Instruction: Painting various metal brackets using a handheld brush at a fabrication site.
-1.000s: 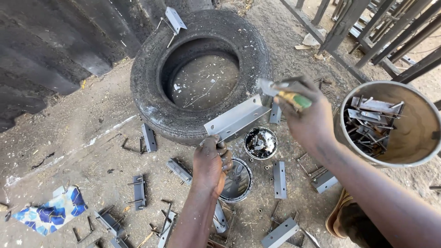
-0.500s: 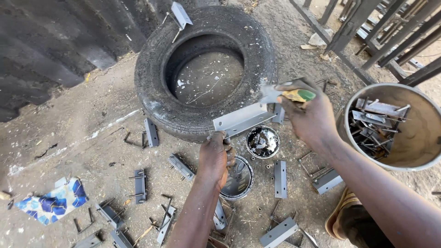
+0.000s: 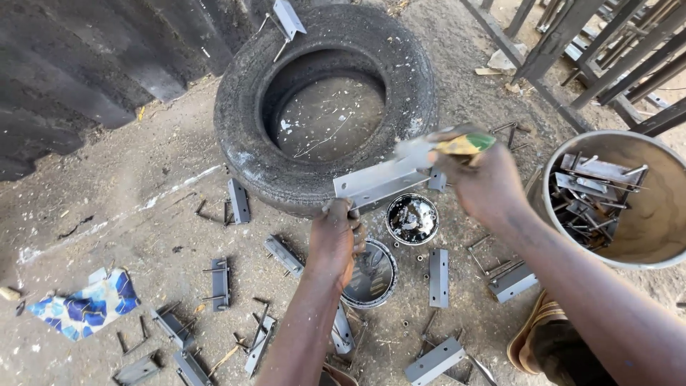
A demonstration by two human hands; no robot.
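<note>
While grey metal bracket (image 3: 379, 182) is gripped by left hand (image 3: 334, 239) over tyre (image 3: 246, 143), brush (image 3: 446, 146) is clasped in right hand (image 3: 486, 186) against bracket end

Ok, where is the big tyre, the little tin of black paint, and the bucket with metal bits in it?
Tyre (image 3: 243, 150): head view, on its left sidewall.
Paint tin (image 3: 412, 218): head view, on the black paint inside.
Bucket (image 3: 661, 207): head view, on its bare inner wall, right of the metal pieces.

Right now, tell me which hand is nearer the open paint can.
Left. The left hand, gripping the grey metal bracket's lower end, sits just left of the open paint can. The right hand, holding a brush, is up and to its right.
</note>
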